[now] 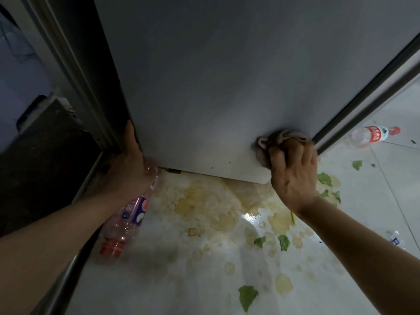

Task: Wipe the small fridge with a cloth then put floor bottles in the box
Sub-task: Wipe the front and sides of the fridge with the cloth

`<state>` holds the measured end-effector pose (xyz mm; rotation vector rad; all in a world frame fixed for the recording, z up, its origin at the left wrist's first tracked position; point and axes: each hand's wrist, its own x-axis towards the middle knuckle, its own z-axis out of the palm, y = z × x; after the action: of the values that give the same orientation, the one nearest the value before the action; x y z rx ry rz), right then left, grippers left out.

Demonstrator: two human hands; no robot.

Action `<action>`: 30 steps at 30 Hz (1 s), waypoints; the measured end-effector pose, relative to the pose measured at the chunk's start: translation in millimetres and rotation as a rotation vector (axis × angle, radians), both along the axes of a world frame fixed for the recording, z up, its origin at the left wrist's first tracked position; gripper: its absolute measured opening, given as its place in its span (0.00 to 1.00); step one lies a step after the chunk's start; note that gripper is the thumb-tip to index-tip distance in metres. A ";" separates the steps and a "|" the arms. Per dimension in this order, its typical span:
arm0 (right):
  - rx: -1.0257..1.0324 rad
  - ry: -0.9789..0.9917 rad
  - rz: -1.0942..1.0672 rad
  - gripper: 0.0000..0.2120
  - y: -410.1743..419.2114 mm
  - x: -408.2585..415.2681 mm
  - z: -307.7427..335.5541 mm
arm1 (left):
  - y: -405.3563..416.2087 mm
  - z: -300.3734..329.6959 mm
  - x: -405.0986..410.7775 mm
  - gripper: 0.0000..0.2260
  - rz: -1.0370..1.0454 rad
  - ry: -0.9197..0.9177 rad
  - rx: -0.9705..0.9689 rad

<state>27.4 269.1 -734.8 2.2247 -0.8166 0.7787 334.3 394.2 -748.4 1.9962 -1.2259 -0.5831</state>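
The small fridge's grey door (216,87) fills the upper middle of the view. My right hand (293,176) presses a bunched brownish cloth (272,142) against the door's lower right corner. My left hand (129,164) grips the door's lower left edge, fingers wrapped behind it. A pink-tinted plastic bottle (127,221) with a red cap lies on the floor under my left wrist. A second clear bottle (372,136) with a red label lies on the floor at the far right.
The tiled floor (204,280) carries yellowish spill stains (204,201) and scattered green leaf scraps (247,295). A small crumpled clear wrapper (394,239) lies at the right. A dark cabinet side (41,155) stands at the left.
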 end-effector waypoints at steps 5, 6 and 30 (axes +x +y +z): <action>0.016 0.657 0.091 0.22 8.9 29.1 -32.3 | 0.6 -7.0 1.6 0.47 -0.019 0.007 -0.047; 0.042 0.783 0.086 0.20 13.7 37.2 -36.1 | 0.9 -7.5 2.1 0.47 -0.025 0.016 -0.058; 0.116 0.393 0.204 0.14 19.5 76.9 -24.3 | 13.9 -0.1 42.1 0.44 -0.151 -0.033 0.036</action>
<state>104.4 288.6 -759.0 2.4816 -0.4584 0.3669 376.4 408.1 -748.4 1.9614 -1.4036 -0.6522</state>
